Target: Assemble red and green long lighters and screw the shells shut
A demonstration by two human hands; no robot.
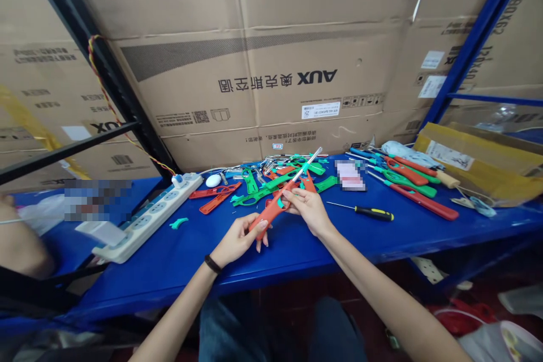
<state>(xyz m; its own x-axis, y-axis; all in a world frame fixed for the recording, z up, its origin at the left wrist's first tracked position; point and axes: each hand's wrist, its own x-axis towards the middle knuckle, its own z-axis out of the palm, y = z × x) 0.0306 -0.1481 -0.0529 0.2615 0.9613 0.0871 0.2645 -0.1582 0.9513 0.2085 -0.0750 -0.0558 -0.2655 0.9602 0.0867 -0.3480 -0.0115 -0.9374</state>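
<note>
Both hands hold one orange-red long-nosed lighter above the front of the blue table. My left hand is closed round the lower end of its handle. Near the green trigger, my right hand grips the upper handle with thumb and fingers. The lighter's metal tube points up and to the right, away from me. Just behind it lies a heap of loose parts, with green handle shells, red handle shells and small metal pieces. A small green trigger piece sits apart at the left.
A white power strip with a plug runs along the left side. At the right lie a black-and-yellow screwdriver, several long-nosed lighters and a yellow-taped carton. Cardboard stands behind the table. Another person's arm shows at far left.
</note>
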